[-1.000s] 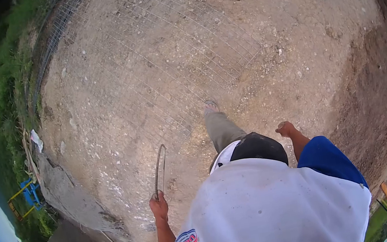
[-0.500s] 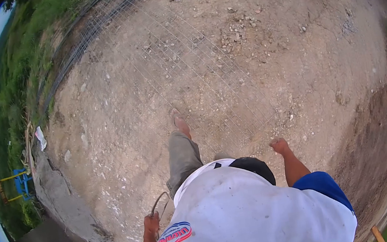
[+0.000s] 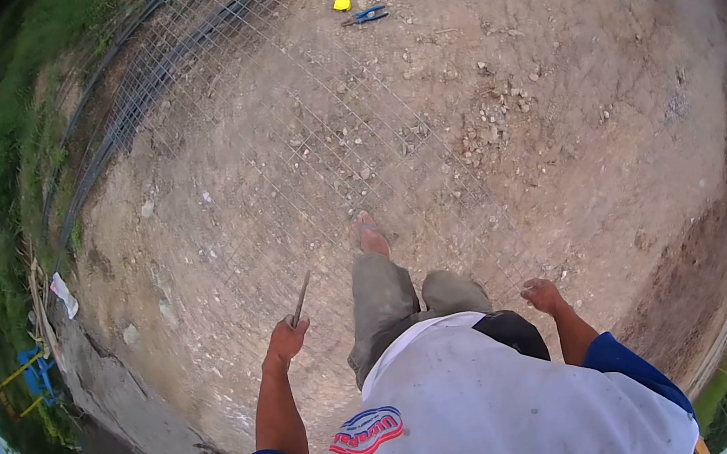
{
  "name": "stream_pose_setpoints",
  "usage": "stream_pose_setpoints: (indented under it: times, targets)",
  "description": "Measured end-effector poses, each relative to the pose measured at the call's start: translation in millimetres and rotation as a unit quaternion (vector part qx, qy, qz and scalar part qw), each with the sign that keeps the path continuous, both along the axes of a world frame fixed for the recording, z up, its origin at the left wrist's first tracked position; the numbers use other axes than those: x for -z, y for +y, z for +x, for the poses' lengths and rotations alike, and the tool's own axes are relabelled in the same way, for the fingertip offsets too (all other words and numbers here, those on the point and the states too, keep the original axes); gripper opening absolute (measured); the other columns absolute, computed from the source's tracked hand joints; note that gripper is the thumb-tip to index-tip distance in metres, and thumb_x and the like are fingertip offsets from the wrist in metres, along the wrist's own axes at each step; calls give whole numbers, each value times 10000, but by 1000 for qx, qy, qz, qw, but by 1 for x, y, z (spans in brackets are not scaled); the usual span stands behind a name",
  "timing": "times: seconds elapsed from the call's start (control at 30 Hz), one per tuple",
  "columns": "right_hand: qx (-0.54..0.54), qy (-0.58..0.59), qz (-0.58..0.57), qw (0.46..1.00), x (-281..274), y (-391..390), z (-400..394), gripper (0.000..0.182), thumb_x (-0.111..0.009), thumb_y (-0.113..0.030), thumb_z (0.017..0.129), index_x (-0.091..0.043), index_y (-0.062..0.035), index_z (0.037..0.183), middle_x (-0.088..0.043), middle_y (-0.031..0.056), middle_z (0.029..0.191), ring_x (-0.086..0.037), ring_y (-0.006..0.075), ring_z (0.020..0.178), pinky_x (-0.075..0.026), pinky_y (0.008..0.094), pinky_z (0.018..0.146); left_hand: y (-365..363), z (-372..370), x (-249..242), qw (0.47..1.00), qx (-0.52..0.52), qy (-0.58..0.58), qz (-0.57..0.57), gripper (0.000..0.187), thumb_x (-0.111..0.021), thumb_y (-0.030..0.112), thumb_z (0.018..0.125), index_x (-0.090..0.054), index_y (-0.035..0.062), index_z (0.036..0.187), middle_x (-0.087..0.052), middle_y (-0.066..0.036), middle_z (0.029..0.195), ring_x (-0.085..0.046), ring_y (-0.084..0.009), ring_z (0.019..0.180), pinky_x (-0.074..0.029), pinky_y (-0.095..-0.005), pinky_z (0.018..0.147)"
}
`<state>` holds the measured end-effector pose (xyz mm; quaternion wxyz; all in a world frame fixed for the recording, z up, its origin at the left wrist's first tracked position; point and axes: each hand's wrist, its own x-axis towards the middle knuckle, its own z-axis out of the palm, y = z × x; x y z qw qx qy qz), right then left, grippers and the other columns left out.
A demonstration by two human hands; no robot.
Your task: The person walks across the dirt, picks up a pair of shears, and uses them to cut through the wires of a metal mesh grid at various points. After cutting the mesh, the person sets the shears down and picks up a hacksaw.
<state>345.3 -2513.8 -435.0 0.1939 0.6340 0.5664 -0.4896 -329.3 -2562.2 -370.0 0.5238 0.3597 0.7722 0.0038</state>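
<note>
My left hand (image 3: pixel 287 340) is closed around a thin, dark, rod-like tool (image 3: pixel 302 296) that points up and away from my body, left of my legs. Out to the right of my waist is my right hand (image 3: pixel 543 295), its fingers curled; whether anything is in them is too small to tell. A wire mesh (image 3: pixel 335 128) lies on the ground ahead of my sandalled foot (image 3: pixel 371 235). Beyond it rest blue-handled pliers (image 3: pixel 367 16) and a yellow object (image 3: pixel 341 4), side by side.
Long dark bars (image 3: pixel 118 123) lie at the upper left beside grass. A grey mound (image 3: pixel 109 378), a white scrap (image 3: pixel 64 296) and a blue and yellow frame (image 3: pixel 38 377) are at the left. Loose stones (image 3: pixel 497 113) dot the dirt at the right.
My left hand has moved forward, and the tool in it now points ahead. The view has shifted, with the pliers and yellow object lower and further right. My second knee now shows.
</note>
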Motion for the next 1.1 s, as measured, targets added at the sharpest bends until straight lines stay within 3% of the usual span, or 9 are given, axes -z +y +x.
stream_pose_setpoints:
  times: [0.17, 0.3, 0.4, 0.5, 0.83, 0.87, 0.93, 0.97, 1.1]
  targets:
    - [19, -55, -53, 997, -59, 11, 47, 313, -676, -234, 784, -660, -214, 1096, -613, 65, 1196, -592, 267, 1081, -483, 353, 882, 162, -57, -33, 985, 34, 51, 161, 434, -597, 391, 859, -564, -40, 820, -580, -221, 691, -559, -383, 672, -449, -424, 661]
    - [320, -163, -94, 929, -133, 91, -3, 350, -712, -217, 763, -657, -97, 1087, -670, 139, 1054, -660, 288, 925, -527, 360, 788, 253, -76, -43, 971, -50, 47, 231, 433, -547, 380, 905, -548, -33, 774, -519, -167, 616, -496, -268, 592, -422, -384, 603]
    - [293, -164, -78, 939, -151, 156, -36, 394, -705, -269, 767, -652, -23, 1070, -683, 187, 946, -680, 296, 816, -540, 361, 723, 301, -87, -38, 963, -104, 23, 248, 436, -498, 370, 940, -544, -24, 759, -475, -119, 594, -433, -198, 586, -397, -360, 580]
    - [191, -150, -79, 967, -86, 210, -25, 392, -706, -184, 790, -605, 4, 1120, -670, 162, 945, -668, 255, 742, -530, 322, 611, 340, -97, -27, 966, -113, 11, 234, 440, -468, 366, 957, -543, -19, 757, -454, -88, 603, -397, -168, 606, -381, -347, 578]
    - [-85, -75, -10, 993, 59, 590, -244, 378, -691, -248, 801, -607, -26, 1095, -689, 112, 877, -658, 215, 766, -515, 317, 743, 499, -127, 46, 992, -96, 0, 81, 425, -471, 356, 953, -525, -29, 782, -478, -154, 622, -412, -197, 607, -398, -361, 594]
    - [-99, -56, 19, 993, 95, 614, -251, 390, -690, -263, 800, -601, -36, 1104, -684, 114, 900, -651, 222, 810, -512, 323, 758, 528, -129, 56, 992, -77, 13, 95, 370, -527, 329, 920, -531, -20, 801, -528, -200, 650, -514, -283, 608, -431, -398, 607]
    - [-118, -65, 50, 990, 149, 678, -292, 442, -710, -308, 774, -591, -48, 1111, -665, 132, 966, -632, 244, 893, -499, 335, 812, 581, -141, 102, 995, 6, 34, 90, 326, -570, 310, 887, -540, -9, 826, -560, -216, 692, -559, -355, 670, -452, -423, 623]
    - [-15, -49, 35, 998, 176, 708, -313, 504, -729, -313, 744, -586, -43, 1145, -658, 155, 972, -633, 282, 898, -492, 353, 835, 599, -145, 130, 995, 48, 43, 82, 309, -592, 300, 871, -544, -3, 839, -577, -223, 712, -582, -392, 702, -462, -436, 632]
    - [-230, -178, 169, 942, 275, 826, -384, 555, -632, -189, 760, -498, -69, 1285, -525, 220, 1271, -471, 387, 1200, -428, 401, 992, 669, -159, 266, 960, 132, 96, 229, 267, -659, 256, 801, -576, 48, 947, -604, -191, 815, -595, -402, 773, -488, -458, 669]
